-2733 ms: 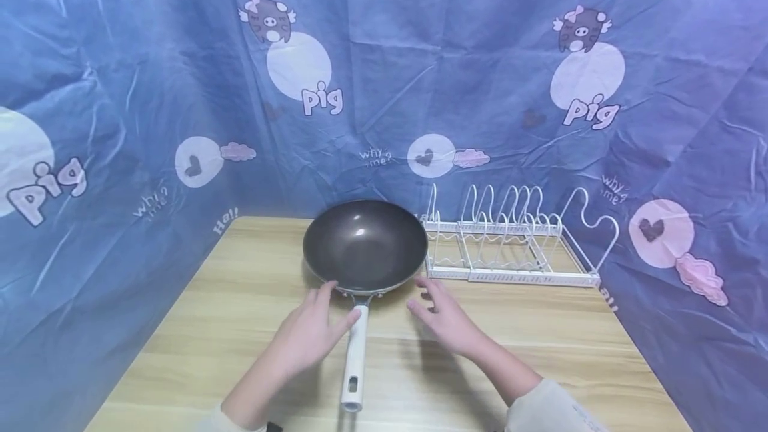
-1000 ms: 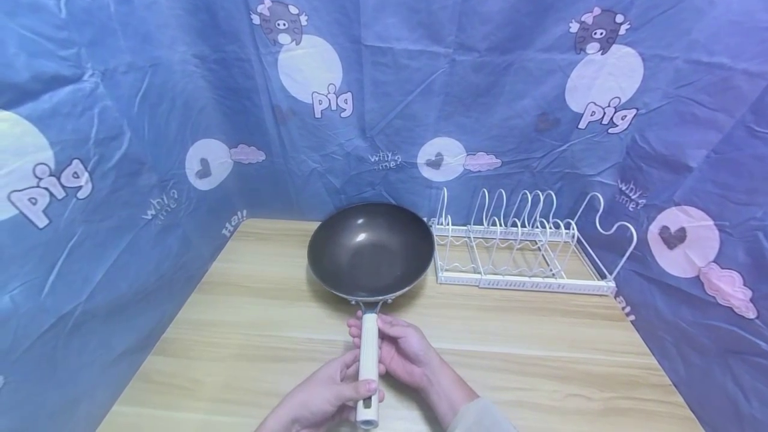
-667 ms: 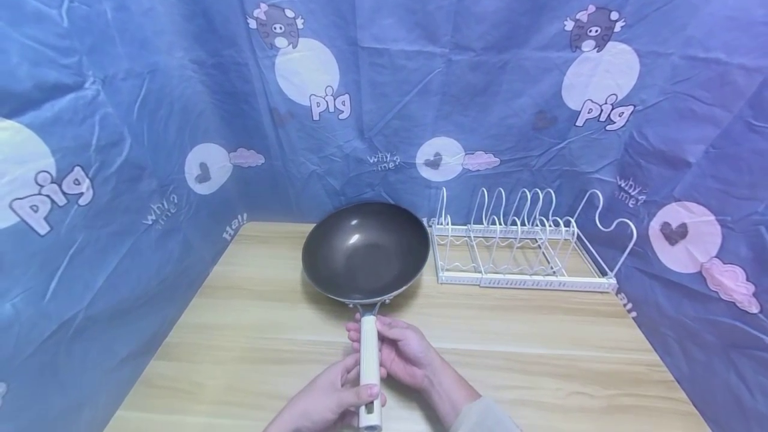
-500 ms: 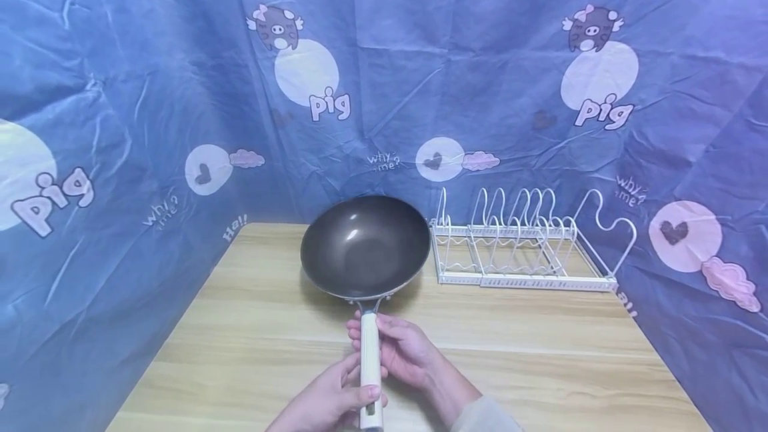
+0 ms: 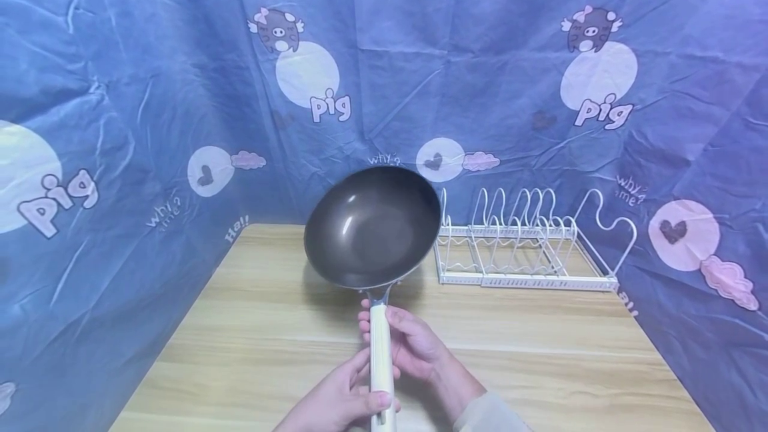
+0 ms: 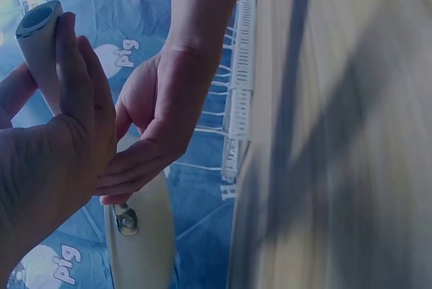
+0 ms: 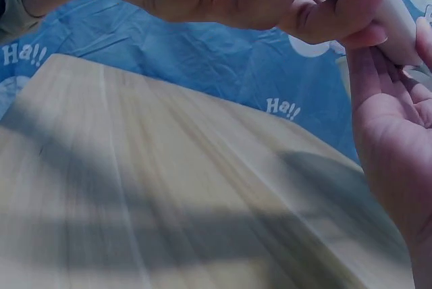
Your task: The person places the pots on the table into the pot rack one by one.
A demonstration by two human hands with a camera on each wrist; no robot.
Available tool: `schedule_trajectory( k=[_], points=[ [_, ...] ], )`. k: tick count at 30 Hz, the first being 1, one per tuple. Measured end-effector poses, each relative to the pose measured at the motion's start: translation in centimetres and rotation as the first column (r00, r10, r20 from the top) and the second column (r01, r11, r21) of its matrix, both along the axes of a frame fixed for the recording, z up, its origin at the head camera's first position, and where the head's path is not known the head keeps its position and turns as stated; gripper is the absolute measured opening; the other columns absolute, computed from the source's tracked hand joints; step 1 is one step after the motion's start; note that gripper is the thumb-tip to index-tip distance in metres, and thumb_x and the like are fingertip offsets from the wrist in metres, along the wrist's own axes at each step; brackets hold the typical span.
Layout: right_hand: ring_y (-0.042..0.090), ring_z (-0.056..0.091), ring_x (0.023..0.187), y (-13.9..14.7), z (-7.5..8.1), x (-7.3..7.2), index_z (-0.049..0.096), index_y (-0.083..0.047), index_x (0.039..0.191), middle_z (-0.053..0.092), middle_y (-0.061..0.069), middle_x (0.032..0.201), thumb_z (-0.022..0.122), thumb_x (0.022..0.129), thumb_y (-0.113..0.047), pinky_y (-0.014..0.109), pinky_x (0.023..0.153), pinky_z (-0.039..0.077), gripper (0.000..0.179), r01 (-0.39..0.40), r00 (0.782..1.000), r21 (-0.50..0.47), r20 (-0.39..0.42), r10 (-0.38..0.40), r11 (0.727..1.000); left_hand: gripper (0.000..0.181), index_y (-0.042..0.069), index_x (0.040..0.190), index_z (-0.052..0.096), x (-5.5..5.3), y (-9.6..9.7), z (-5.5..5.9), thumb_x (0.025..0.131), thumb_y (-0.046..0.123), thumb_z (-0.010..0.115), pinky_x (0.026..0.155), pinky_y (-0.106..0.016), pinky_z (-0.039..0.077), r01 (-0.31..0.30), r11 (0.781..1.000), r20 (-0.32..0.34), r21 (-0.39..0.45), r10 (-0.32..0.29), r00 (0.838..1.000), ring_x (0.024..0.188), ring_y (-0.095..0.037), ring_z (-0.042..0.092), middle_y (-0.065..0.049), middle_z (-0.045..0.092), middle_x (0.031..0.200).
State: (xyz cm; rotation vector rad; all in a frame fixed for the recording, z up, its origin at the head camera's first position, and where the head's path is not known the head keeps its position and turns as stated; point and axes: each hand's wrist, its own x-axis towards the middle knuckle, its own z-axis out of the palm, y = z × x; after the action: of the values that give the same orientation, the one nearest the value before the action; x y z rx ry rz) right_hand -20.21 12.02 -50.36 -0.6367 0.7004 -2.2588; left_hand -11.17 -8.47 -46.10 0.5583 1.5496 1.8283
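Note:
A dark-lined wok with a pale ribbed handle is held above the wooden table in the head view, its far rim raised. My left hand grips the handle near its end, thumb on top. Closer to the pan, my right hand holds the same handle from the right, with fingertips showing on its left side. The left wrist view shows the wok's cream outside and the handle's hollow end. In the right wrist view, both hands are on the handle.
A white wire rack with several upright loops stands at the table's back right, close beside the wok. Blue printed cloth hangs behind and at both sides of the wooden table.
Both hands first hovered near the wok, then took hold of its handle. The wok has since risen off the table, moved slightly right, and its far rim has tilted up.

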Motion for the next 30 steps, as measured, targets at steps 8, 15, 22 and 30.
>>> schedule_trajectory(
  k=[8,15,22,30],
  points=[
    [0.013,0.073,0.119,0.7,1.5,-0.2,0.057,-0.008,0.148,0.075,0.003,0.131,0.030,0.118,-0.013,0.028,0.111,0.060,0.040,-0.007,0.999,0.010,-0.038,0.007,1.000,0.083,0.007,0.170,0.021,0.2,1.1,1.2,0.105,0.017,0.071,0.088,-0.030,0.068,-0.006,1.000,0.007,0.018,0.006,1.000,0.097,-0.008,0.075,-0.004,0.061,0.134],
    [0.013,0.074,0.118,1.4,2.6,0.1,0.057,-0.008,0.148,0.077,0.002,0.127,0.032,0.118,-0.009,0.030,0.112,0.059,0.039,0.028,0.997,0.066,-0.074,-0.023,0.997,0.077,-0.001,0.160,0.032,0.4,1.7,1.4,0.097,0.008,0.074,0.080,-0.021,0.062,-0.071,0.997,-0.047,-0.014,0.071,0.996,0.094,-0.008,0.068,-0.004,0.061,0.126],
    [0.013,0.075,0.116,2.3,3.4,0.2,0.057,-0.009,0.147,0.077,0.001,0.124,0.041,0.116,-0.007,0.034,0.113,0.060,0.035,0.141,0.985,0.170,-0.124,-0.120,0.975,0.088,0.006,0.163,0.032,0.3,2.4,1.1,0.086,0.005,0.075,0.079,-0.020,0.053,-0.176,0.976,-0.194,-0.130,0.149,0.970,0.095,-0.012,0.058,-0.007,0.059,0.128],
    [0.014,0.077,0.114,4.0,4.6,-0.2,0.055,-0.007,0.145,0.077,0.002,0.122,0.043,0.115,-0.006,0.035,0.110,0.062,0.032,0.235,0.957,0.232,-0.224,-0.183,0.944,0.101,0.011,0.172,0.021,-0.7,3.1,1.9,0.088,0.004,0.075,0.088,-0.034,0.063,-0.146,0.979,-0.118,-0.142,0.130,0.984,0.102,-0.023,0.067,-0.024,0.052,0.149]
  ],
)
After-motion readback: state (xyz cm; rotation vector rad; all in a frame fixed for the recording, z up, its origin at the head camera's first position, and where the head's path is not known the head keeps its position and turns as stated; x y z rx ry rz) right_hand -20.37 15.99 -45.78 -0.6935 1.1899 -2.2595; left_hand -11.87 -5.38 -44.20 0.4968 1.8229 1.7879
